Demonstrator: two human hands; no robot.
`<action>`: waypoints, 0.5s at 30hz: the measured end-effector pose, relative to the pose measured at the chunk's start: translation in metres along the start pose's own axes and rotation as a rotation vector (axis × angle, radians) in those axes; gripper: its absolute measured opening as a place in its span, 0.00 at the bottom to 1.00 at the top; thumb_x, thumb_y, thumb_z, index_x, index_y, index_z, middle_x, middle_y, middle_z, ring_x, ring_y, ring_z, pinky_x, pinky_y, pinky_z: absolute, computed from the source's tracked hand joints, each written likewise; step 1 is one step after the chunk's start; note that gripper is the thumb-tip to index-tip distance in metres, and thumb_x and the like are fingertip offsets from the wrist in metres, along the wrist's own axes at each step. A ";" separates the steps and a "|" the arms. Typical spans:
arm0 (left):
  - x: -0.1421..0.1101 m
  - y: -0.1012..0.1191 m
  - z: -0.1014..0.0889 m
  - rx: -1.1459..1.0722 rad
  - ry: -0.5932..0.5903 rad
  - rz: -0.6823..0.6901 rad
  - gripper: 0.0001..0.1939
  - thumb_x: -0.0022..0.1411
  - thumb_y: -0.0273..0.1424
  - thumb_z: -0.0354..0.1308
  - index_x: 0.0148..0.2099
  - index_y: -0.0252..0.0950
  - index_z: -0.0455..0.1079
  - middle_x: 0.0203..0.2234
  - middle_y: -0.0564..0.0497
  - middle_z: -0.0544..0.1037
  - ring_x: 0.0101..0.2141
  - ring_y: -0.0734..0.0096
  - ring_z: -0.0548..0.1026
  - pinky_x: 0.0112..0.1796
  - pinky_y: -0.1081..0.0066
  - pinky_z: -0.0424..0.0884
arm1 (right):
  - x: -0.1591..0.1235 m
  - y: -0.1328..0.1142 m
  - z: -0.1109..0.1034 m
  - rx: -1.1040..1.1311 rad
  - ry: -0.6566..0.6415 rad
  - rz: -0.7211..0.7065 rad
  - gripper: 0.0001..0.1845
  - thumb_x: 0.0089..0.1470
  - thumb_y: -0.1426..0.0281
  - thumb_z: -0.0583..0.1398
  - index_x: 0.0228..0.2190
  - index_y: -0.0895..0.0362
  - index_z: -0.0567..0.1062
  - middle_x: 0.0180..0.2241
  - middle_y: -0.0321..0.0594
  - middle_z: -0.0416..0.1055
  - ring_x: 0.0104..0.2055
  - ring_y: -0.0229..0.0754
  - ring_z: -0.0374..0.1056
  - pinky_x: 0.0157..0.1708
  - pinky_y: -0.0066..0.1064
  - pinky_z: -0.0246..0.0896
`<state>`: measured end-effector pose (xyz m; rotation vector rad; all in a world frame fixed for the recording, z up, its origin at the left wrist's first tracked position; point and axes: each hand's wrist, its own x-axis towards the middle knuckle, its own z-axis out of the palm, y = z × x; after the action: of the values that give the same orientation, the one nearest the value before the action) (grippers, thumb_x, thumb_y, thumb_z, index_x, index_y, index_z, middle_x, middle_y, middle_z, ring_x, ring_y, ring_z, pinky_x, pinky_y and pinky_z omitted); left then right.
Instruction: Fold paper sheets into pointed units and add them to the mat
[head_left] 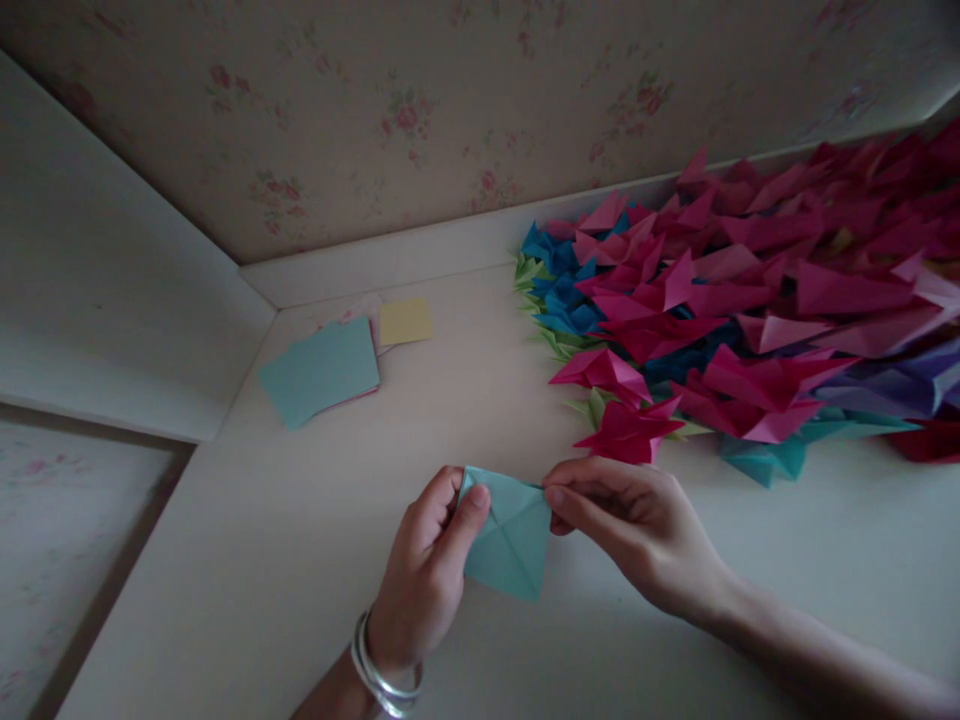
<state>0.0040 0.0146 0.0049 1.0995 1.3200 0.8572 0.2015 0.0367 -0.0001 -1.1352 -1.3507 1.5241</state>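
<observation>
A square of teal origami paper (508,545), creased along its diagonals, is held up between both hands above the white table. My left hand (431,570) grips its left edge, the thumb flat on the front and the fingers behind. At the upper right corner, my right hand (630,520) pinches the paper between thumb and fingertips. Silver bangles (382,675) circle the left wrist. The back of the paper is hidden from me.
On the white table (300,540), a stack of teal paper sheets (326,370) lies at the left beside a small yellow sheet (405,320). Many folded paper pieces (750,300) in pink, blue, green and purple heap up at the right. A floral wall (405,120) rises behind.
</observation>
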 end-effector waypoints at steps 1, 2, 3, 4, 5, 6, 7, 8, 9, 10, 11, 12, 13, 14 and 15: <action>0.000 0.000 0.000 0.007 0.000 0.005 0.16 0.70 0.41 0.53 0.32 0.38 0.62 0.23 0.57 0.61 0.25 0.74 0.59 0.26 0.76 0.59 | 0.000 0.001 0.000 0.004 0.010 0.000 0.11 0.59 0.64 0.62 0.29 0.57 0.79 0.23 0.38 0.75 0.27 0.40 0.72 0.26 0.27 0.67; 0.000 -0.001 0.001 0.012 -0.001 0.011 0.16 0.70 0.41 0.53 0.32 0.38 0.61 0.24 0.57 0.61 0.25 0.74 0.59 0.27 0.76 0.59 | -0.001 0.002 0.001 0.013 0.020 0.001 0.11 0.59 0.64 0.63 0.29 0.57 0.80 0.23 0.38 0.75 0.26 0.40 0.72 0.26 0.27 0.67; 0.000 -0.001 0.001 0.015 -0.003 0.015 0.15 0.70 0.41 0.53 0.32 0.38 0.61 0.24 0.57 0.61 0.26 0.74 0.59 0.27 0.75 0.60 | -0.001 0.003 0.001 0.027 0.031 0.004 0.10 0.58 0.64 0.63 0.29 0.57 0.80 0.23 0.38 0.76 0.26 0.39 0.72 0.25 0.27 0.67; 0.000 -0.001 0.002 0.015 -0.005 0.016 0.15 0.70 0.41 0.52 0.32 0.38 0.61 0.24 0.57 0.61 0.26 0.74 0.59 0.28 0.75 0.60 | -0.001 0.003 0.001 0.047 0.041 0.011 0.10 0.57 0.64 0.64 0.30 0.57 0.80 0.24 0.38 0.76 0.26 0.39 0.72 0.25 0.27 0.68; 0.000 -0.002 0.002 0.015 -0.010 0.013 0.15 0.70 0.41 0.52 0.33 0.39 0.61 0.24 0.57 0.61 0.26 0.74 0.60 0.28 0.75 0.60 | -0.001 0.004 0.001 0.071 0.049 0.020 0.09 0.56 0.64 0.64 0.30 0.57 0.80 0.24 0.38 0.76 0.25 0.39 0.72 0.25 0.27 0.68; 0.000 -0.002 0.003 0.018 -0.016 0.011 0.15 0.70 0.41 0.52 0.33 0.39 0.61 0.24 0.57 0.61 0.26 0.74 0.60 0.28 0.75 0.60 | -0.002 0.005 0.001 0.097 0.058 0.029 0.08 0.56 0.64 0.65 0.31 0.57 0.80 0.23 0.38 0.76 0.25 0.39 0.72 0.25 0.27 0.69; 0.000 -0.002 0.003 0.027 -0.018 0.010 0.15 0.70 0.41 0.52 0.33 0.39 0.61 0.25 0.57 0.61 0.26 0.73 0.60 0.28 0.75 0.60 | -0.002 0.005 0.001 0.118 0.066 0.038 0.08 0.55 0.64 0.65 0.32 0.56 0.80 0.23 0.37 0.76 0.24 0.38 0.72 0.25 0.27 0.69; -0.001 -0.003 0.004 0.041 -0.016 0.010 0.15 0.71 0.41 0.51 0.33 0.39 0.61 0.24 0.57 0.61 0.26 0.73 0.60 0.28 0.75 0.60 | -0.002 0.006 0.001 0.132 0.069 0.042 0.08 0.55 0.64 0.65 0.32 0.56 0.80 0.23 0.37 0.76 0.25 0.38 0.72 0.25 0.26 0.69; -0.001 -0.003 0.004 0.059 -0.012 0.012 0.15 0.71 0.41 0.51 0.33 0.39 0.60 0.24 0.57 0.61 0.26 0.73 0.60 0.28 0.75 0.60 | -0.002 0.006 0.002 0.135 0.061 0.045 0.08 0.55 0.64 0.65 0.34 0.56 0.80 0.25 0.37 0.77 0.26 0.38 0.73 0.26 0.26 0.70; -0.001 -0.003 0.004 0.079 -0.007 0.017 0.15 0.71 0.41 0.51 0.32 0.39 0.60 0.24 0.57 0.61 0.26 0.73 0.60 0.28 0.75 0.60 | -0.002 0.006 0.002 0.128 0.044 0.047 0.09 0.55 0.63 0.65 0.35 0.55 0.80 0.27 0.37 0.78 0.28 0.39 0.74 0.28 0.26 0.70; -0.001 -0.003 0.004 0.097 0.000 0.019 0.15 0.71 0.41 0.51 0.32 0.39 0.60 0.24 0.58 0.61 0.25 0.74 0.60 0.27 0.75 0.60 | -0.001 0.006 0.002 0.111 0.020 0.049 0.09 0.56 0.63 0.65 0.37 0.55 0.80 0.29 0.38 0.79 0.31 0.40 0.74 0.30 0.27 0.70; -0.002 -0.002 0.004 0.110 0.006 0.020 0.15 0.71 0.41 0.51 0.32 0.39 0.60 0.24 0.58 0.61 0.25 0.74 0.60 0.27 0.75 0.60 | -0.001 0.006 0.002 0.084 -0.005 0.053 0.11 0.56 0.62 0.65 0.38 0.55 0.80 0.32 0.39 0.80 0.33 0.41 0.75 0.31 0.27 0.71; -0.002 -0.002 0.004 0.115 0.008 0.017 0.15 0.71 0.41 0.51 0.32 0.39 0.60 0.23 0.58 0.61 0.25 0.74 0.61 0.27 0.75 0.60 | -0.001 0.006 0.003 0.048 -0.026 0.055 0.12 0.56 0.61 0.65 0.39 0.55 0.80 0.33 0.40 0.80 0.35 0.42 0.75 0.31 0.28 0.70; -0.002 -0.001 0.004 0.114 0.006 0.015 0.16 0.71 0.41 0.51 0.32 0.39 0.60 0.23 0.58 0.61 0.25 0.74 0.61 0.27 0.75 0.60 | 0.000 0.006 0.003 0.007 -0.038 0.053 0.12 0.57 0.61 0.65 0.39 0.55 0.81 0.34 0.41 0.81 0.34 0.43 0.75 0.31 0.28 0.70; -0.003 -0.001 0.005 0.111 0.005 0.013 0.16 0.71 0.41 0.51 0.32 0.39 0.60 0.23 0.58 0.61 0.25 0.74 0.61 0.27 0.75 0.61 | 0.000 0.006 0.003 -0.037 -0.041 0.043 0.12 0.57 0.61 0.64 0.39 0.55 0.81 0.33 0.41 0.81 0.33 0.43 0.75 0.30 0.28 0.69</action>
<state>0.0081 0.0111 0.0044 1.1945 1.3791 0.8043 0.1988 0.0354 -0.0055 -1.1682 -1.3956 1.5666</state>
